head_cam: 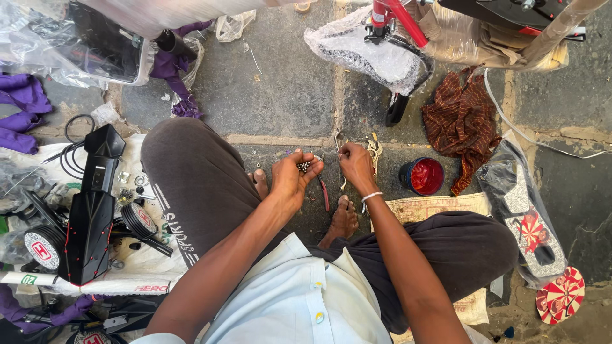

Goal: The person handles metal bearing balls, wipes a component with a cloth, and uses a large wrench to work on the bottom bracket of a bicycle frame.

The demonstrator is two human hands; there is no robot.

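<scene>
I sit cross-legged on a stone floor, looking down at my knees and bare feet. My left hand (pixel 290 181) is cupped and holds a small cluster of dark steel balls (pixel 304 166) at the fingertips. A few centimetres to its right, my right hand (pixel 356 167), with a white band at the wrist, pinches something small by its fingertips; what it is I cannot tell. Red-handled pliers (pixel 325 191) lie on the floor between my feet, just below both hands.
A small tub of red grease (pixel 424 176) stands right of my right hand, beside a brown patterned cloth (pixel 462 121). Black plastic bicycle parts (pixel 89 210) and washers lie on a white sack at left. Wrapped parts and a red frame (pixel 401 19) sit farther away.
</scene>
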